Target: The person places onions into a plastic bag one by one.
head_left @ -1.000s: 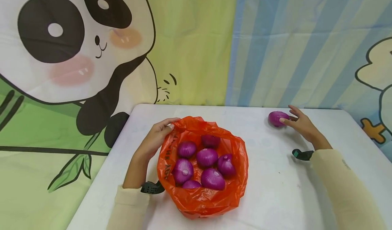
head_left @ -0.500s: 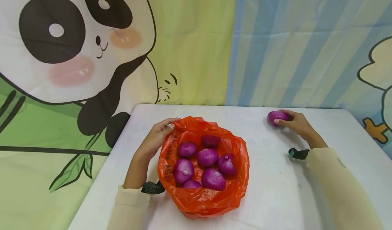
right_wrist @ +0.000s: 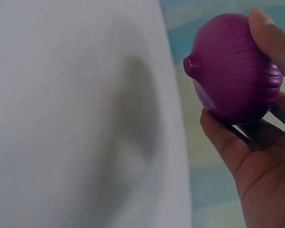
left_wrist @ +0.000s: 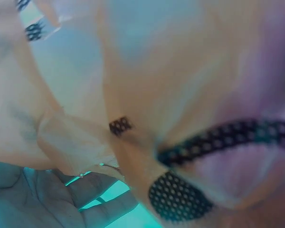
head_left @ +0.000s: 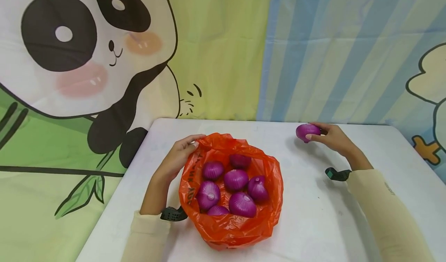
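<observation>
My right hand grips a purple onion between thumb and fingers, raised off the table near its back edge. In the right wrist view the onion shows its stubby tip, with its shadow on the white surface. Over at the left, my left hand pinches the upper left rim of a red plastic bag. Several purple onions lie inside the bag's wide mouth. The left wrist view is filled by the bag's film, with part of the left hand at the bottom.
The bag stands on a white table. Behind the table's back edge hangs a printed cloth with a panda and stripes. A black wrist camera sticks out from the right sleeve, another from the left beside the bag.
My right hand has closed its fingers round the onion, lifted it off the table and moved it slightly left. The left hand and the bag have stayed in place.
</observation>
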A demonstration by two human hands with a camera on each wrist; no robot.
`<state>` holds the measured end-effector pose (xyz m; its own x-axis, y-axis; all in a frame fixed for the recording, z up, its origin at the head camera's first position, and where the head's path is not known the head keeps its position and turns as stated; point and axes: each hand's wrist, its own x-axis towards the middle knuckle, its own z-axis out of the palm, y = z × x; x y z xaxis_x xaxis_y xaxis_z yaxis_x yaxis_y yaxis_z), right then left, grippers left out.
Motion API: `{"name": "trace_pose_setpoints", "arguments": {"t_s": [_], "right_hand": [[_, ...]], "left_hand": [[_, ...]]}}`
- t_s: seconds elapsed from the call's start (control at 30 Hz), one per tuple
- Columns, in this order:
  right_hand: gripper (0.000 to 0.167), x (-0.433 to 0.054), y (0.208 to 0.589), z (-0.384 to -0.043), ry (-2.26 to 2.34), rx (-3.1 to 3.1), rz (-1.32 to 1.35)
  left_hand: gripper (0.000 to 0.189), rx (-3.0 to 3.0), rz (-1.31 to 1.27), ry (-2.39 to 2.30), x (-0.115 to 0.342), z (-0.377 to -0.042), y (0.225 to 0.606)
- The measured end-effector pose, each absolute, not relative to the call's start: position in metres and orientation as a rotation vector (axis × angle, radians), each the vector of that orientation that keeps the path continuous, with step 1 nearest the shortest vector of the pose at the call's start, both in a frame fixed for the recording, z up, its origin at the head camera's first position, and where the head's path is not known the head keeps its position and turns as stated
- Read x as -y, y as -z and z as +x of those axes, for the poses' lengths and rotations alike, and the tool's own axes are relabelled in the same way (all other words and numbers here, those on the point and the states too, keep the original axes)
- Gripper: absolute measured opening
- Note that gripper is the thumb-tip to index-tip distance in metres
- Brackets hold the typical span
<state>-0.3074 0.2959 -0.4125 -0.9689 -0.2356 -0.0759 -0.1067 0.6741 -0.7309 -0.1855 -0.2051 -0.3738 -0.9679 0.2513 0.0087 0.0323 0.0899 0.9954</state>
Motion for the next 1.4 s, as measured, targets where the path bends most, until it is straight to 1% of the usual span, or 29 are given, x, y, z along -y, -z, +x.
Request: {"name": "trace_pose_setpoints", "arguments": {"t_s": [0.13,0.27,0.6,0.83,1.17,1.4], "right_hand": [[0.08,-0.274,0.388,-0.301,1.189,-2.715,-0.403],[0.077,-0.252,0.366,-0.292,1.206,-2.685,-0.496],[0.063,-0.217,0.334,-0.273,1.356,-2.596,-0.761],[0.059,-0.201,0.321,-0.259,1.432,-2.462,-0.918],[0.061,-0.171,0.307,-0.239,1.457,-2.26,-1.223],[0.062,-0.15,0.308,-0.233,1.402,-2.209,-1.298]], "left_hand": [[0.036,-2.194,0.301,-1.999,0.206,-0.186,0.375],[0.036,-2.185,0.308,-2.006,0.206,-0.185,0.375],[0.036,-2.187,0.323,-2.009,0.203,-0.185,0.373],[0.036,-2.182,0.311,-2.02,0.203,-0.185,0.372],[0.036,-2.176,0.341,-2.011,0.205,-0.186,0.371],[0.036,-2.177,0.331,-2.004,0.204,-0.185,0.373]]}}
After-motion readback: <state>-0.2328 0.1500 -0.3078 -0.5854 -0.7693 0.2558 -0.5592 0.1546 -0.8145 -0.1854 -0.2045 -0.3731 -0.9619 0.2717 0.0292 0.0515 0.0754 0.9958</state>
